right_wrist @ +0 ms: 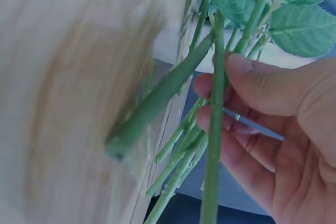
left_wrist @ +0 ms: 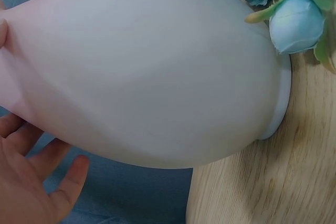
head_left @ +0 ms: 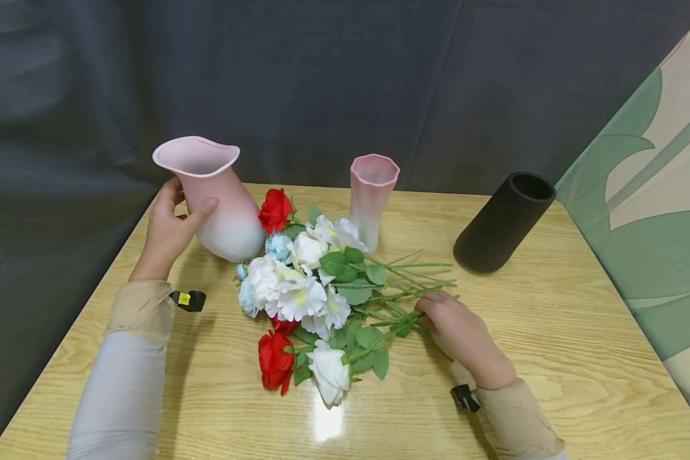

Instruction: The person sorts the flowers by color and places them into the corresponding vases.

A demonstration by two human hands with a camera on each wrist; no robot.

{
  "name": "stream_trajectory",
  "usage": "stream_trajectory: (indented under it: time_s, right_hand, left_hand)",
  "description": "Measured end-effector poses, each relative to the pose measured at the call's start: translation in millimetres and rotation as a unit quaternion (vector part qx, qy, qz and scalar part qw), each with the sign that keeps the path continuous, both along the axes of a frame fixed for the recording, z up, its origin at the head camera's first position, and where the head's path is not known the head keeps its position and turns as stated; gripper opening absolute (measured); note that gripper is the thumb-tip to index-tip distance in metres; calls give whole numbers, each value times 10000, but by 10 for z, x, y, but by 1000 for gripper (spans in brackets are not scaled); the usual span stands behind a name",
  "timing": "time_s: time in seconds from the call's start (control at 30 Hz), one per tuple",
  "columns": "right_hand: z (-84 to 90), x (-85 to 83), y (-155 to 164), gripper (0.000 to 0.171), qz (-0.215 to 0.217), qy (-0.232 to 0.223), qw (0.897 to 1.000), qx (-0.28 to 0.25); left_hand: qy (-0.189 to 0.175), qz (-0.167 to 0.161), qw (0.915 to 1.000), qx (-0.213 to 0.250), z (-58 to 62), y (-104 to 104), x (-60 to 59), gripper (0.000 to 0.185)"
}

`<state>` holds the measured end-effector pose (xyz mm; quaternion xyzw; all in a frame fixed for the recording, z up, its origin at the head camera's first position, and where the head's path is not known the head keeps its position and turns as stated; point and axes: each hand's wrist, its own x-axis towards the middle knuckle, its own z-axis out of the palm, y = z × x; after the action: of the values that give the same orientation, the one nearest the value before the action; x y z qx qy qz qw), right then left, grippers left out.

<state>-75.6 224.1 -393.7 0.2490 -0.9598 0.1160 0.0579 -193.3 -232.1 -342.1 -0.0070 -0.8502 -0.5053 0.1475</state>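
My left hand (head_left: 169, 227) grips the large pink-and-white vase (head_left: 230, 217) below its wavy rim, with the thumb on the near side and the other fingers at its left. In the left wrist view the vase's pale body (left_wrist: 157, 72) fills most of the picture. At the stem end of a pile of artificial flowers, my right hand (head_left: 457, 329) pinches a green flower stem (right_wrist: 216, 129) between thumb and fingers. White blooms (head_left: 293, 291), red roses (head_left: 276, 359), a white rose (head_left: 329, 372) and blue blooms (head_left: 247, 299) lie leftward, with leaves (head_left: 353, 291) among them.
A slim pink-and-white vase (head_left: 370, 198) stands behind the flowers. The black vase (head_left: 497, 230) is at the back right of the wooden table (head_left: 581, 332). A dark curtain (head_left: 322, 83) hangs behind, and a green-and-beige patterned cloth (head_left: 661, 211) borders the right side.
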Motion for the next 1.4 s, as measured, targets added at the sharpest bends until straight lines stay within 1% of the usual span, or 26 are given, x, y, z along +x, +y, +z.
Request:
stream_trajectory:
  time_s: [0.23, 0.33, 0.57, 0.77, 0.9, 1.07, 1.2, 1.4]
  right_hand:
    - [74, 21, 45, 17, 181, -30, 9993, -335]
    - [105, 28, 51, 16, 202, 42, 9988, -436]
    - [167, 16, 68, 16, 306, 275, 9961, -786]
    - [251, 12, 64, 14, 387, 280, 9936, -1028]
    - [315, 18, 36, 14, 493, 197, 9896, -1333]
    - [357, 23, 1, 18, 750, 171, 9811, -1774]
    - [380, 14, -31, 20, 900, 204, 9756, -1994]
    - [430, -19, -100, 18, 856, 213, 9731, -2129]
  left_hand:
    - [29, -72, 10000, 2, -5, -13, -14, 73]
    - [24, -77, 10000, 9, 3, -12, -11, 73]
    - [288, -273, 9992, 65, 27, 13, -22, 72]
    - [375, -360, 9986, 70, 35, 19, -46, 70]
    - [243, -406, 9989, 15, 37, 6, -52, 72]
    - [56, -480, 9988, 1, 30, -6, -57, 73]
    - [94, -513, 9986, 23, 9, -9, -57, 72]
    - [174, -530, 9984, 74, -19, -6, -47, 71]
